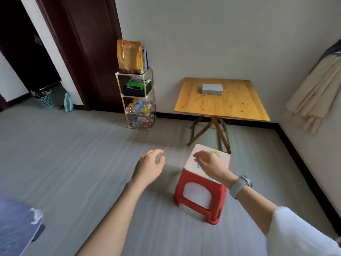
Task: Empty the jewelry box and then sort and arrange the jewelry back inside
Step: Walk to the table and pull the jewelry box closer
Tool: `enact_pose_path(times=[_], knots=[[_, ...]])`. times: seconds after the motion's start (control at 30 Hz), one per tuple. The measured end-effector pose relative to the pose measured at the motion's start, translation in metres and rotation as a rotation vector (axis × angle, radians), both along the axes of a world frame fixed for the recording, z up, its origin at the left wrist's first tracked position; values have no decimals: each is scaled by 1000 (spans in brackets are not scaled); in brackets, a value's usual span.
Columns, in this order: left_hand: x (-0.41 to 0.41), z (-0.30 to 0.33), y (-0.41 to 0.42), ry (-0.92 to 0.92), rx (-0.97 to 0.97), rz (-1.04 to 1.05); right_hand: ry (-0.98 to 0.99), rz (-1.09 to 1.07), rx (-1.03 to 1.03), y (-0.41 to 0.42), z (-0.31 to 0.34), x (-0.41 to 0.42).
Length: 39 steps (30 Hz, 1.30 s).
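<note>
A closed pale grey jewelry box (212, 89) lies on a small wooden folding table (221, 106) against the far wall. Both my hands are stretched out in front of me, far short of the table. My left hand (150, 166) hovers over the floor with fingers loosely curled and apart, holding nothing. My right hand (209, 162), with a grey watch on its wrist, hangs palm down over the white top of a red plastic stool (201, 200), fingers apart and empty. No jewelry is visible.
A narrow wire shelf (137, 100) with an orange bag, boxes and bottles stands left of the table. A dark door (86, 52) and a blue bin (45, 100) are at the far left. Cloth (317, 95) hangs at right. Grey floor lies between.
</note>
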<state>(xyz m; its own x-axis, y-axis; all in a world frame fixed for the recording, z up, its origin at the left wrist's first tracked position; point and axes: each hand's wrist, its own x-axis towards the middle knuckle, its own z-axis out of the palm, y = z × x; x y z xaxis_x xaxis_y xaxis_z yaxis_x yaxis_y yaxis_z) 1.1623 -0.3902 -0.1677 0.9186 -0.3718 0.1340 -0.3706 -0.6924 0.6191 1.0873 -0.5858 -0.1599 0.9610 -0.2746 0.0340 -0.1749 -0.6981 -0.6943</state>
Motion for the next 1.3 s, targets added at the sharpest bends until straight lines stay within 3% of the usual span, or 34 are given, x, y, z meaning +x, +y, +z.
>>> enact_pose_path(times=[0.53, 0.77, 1.0, 1.3], knots=[[354, -55, -54, 161, -15, 12, 164, -51, 160, -46, -63, 371], [530, -39, -118, 180, -11, -51, 210, -107, 208, -96, -67, 534], [646, -53, -174, 236, 8, -126, 246, -198, 229, -148, -70, 637], [764, -77, -314, 266, 25, -405, 246, -463, 291, -251, -82, 720]])
